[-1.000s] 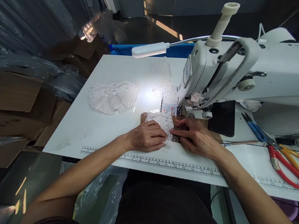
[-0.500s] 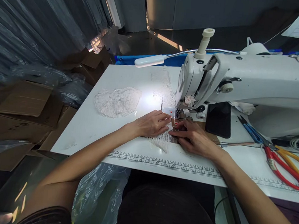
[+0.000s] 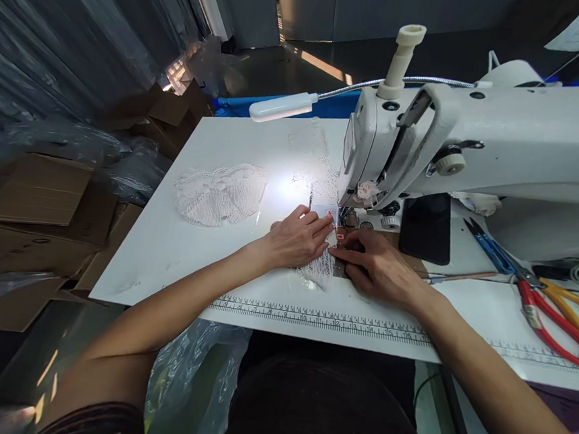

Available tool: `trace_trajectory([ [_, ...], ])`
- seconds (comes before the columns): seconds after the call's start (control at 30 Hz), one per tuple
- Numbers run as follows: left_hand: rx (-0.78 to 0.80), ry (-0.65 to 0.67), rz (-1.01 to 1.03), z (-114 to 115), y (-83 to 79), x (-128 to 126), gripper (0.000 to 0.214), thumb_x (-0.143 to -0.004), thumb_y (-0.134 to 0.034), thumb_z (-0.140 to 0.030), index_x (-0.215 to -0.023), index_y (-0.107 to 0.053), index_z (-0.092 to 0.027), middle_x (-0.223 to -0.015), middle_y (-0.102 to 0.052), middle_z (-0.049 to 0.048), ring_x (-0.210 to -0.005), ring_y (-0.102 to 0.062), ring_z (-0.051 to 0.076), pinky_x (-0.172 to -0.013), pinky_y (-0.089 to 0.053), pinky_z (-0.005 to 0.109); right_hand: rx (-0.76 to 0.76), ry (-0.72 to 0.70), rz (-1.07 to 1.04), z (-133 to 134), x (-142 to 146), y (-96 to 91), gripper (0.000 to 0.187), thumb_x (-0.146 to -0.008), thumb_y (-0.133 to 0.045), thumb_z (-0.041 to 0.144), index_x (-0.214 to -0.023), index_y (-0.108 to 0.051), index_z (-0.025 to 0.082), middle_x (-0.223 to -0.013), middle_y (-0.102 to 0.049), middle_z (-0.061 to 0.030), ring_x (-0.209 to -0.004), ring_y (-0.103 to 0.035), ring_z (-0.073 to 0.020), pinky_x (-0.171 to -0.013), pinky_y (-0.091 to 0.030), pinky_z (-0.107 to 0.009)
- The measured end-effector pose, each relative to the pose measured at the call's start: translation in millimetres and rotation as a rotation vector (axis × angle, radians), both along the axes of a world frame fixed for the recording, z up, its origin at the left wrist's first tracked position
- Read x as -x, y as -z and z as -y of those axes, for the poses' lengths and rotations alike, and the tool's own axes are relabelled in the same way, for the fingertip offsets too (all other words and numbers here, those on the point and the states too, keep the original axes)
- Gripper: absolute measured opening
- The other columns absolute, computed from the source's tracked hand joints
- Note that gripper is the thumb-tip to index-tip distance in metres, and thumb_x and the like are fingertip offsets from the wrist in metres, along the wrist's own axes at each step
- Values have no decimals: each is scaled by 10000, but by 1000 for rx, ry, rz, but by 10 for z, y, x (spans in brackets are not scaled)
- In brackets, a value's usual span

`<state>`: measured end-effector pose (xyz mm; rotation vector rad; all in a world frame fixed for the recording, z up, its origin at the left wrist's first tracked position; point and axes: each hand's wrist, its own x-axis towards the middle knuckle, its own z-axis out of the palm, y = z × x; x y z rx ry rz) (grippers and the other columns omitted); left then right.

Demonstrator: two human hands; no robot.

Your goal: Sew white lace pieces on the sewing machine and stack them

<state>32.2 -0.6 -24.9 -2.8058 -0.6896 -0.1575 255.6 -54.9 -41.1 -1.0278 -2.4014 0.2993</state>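
A piece of white lace fabric (image 3: 319, 271) lies under the front of the sewing machine (image 3: 369, 150), close to the presser foot (image 3: 345, 218). My left hand (image 3: 300, 239) rests flat over this lace, fingers stretched toward the needle area and pressing down. My right hand (image 3: 373, 260) is at the lace's right edge, with the edge at its closed fingertips; the exact grip is partly hidden. Red-painted nails show near the foot. A second gathered lace piece (image 3: 221, 195) lies to the left, and more lace (image 3: 309, 144) stretches out behind the foot.
A black phone (image 3: 425, 229) lies under the machine arm. To the right are blue-handled snips (image 3: 490, 247) and scissors with red and orange handles (image 3: 557, 318). A lamp (image 3: 283, 107) hangs over the table (image 3: 166, 254); a printed ruler (image 3: 321, 318) runs along its front edge. Cardboard boxes (image 3: 34, 210) stand left.
The view has shifted slightly, so the machine looks a little higher and larger. Both hands stay at the lace by the foot; my left fingers look slightly more bunched.
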Motion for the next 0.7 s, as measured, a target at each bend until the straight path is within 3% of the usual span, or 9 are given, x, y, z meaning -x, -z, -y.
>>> trace_trajectory([
  [0.2, 56, -20, 37, -141, 14, -118, 369, -1027, -414, -299, -1253, -607, -81, -1358, -585, 174, -1021, -568, 269, -907, -400, 429, -30, 58, -8, -27, -33, 25, 334, -890, -519, 153, -1140, -738, 188, -1049, -599, -140, -999, -582, -260, -878, -548, -449],
  [0.37, 146, -49, 119, -109, 7, -60, 406, -1029, -378, -307, -1297, -577, -76, -1423, -548, 171, -1036, -555, 277, -913, -395, 450, 9, 69, -2, -28, -38, 11, 344, -892, -529, 161, -1161, -728, 240, -1085, -611, -128, -1026, -589, -262, -890, -544, -458],
  [0.7, 201, -52, 176, -93, 43, -56, 390, -1024, -359, -278, -1285, -576, -88, -1440, -535, 182, -1158, -543, 298, -1011, -334, 519, 3, 77, 28, -21, -53, -1, 349, -898, -527, 150, -1182, -722, 206, -1097, -639, -141, -1047, -594, -283, -891, -534, -490],
])
